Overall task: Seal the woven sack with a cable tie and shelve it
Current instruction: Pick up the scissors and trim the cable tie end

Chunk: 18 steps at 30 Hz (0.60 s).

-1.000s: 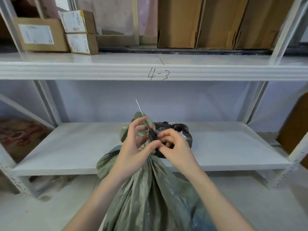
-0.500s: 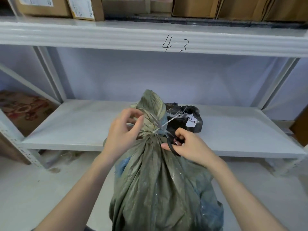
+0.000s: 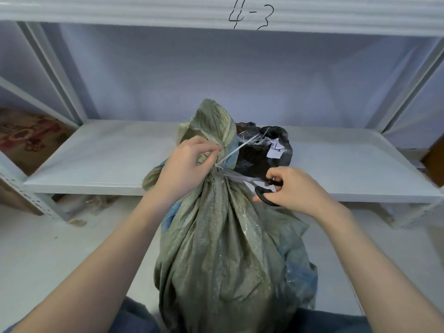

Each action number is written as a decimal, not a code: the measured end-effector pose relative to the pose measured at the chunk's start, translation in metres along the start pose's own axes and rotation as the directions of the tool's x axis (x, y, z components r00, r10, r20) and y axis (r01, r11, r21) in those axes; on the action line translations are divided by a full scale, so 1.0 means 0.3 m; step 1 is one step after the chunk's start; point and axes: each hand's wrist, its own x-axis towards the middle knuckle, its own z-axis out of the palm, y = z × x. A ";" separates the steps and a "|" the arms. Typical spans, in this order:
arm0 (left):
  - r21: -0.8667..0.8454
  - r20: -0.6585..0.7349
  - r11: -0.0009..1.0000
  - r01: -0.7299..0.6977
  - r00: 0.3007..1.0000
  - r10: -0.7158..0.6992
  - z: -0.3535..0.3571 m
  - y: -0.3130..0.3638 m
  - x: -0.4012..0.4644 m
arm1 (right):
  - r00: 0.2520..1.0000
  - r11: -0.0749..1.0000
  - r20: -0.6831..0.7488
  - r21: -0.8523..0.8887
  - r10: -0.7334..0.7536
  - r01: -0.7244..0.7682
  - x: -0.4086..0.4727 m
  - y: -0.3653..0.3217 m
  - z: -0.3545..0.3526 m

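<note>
A grey-green woven plastic sack (image 3: 223, 241) stands upright on the pale floor (image 3: 60, 255) just before the front edge of the white metal lower shelf (image 3: 108, 162). The left hand (image 3: 185, 169) pinches the bunched neck, where a thin white cable tie (image 3: 236, 150) is cinched. The right hand (image 3: 292, 188) grips black-handled scissors (image 3: 260, 186), blades pointing at the tie. A black plastic bag (image 3: 264, 152) sits behind on the shelf.

One sack (image 3: 223, 248) — one scissors (image 3: 260, 188) — two hands (image 3: 185, 169)

shelf (image 3: 101, 162): pale, marked "4-3" above | on it: black bag (image 3: 262, 155) | floor (image 3: 60, 248): woven sack (image 3: 223, 248)
</note>
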 end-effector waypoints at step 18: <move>-0.050 0.015 0.997 0.061 0.998 -0.060 0.005 0.033 0.072 | 0.995 0.995 -0.085 -0.085 -0.056 0.049 0.041 -0.061 0.046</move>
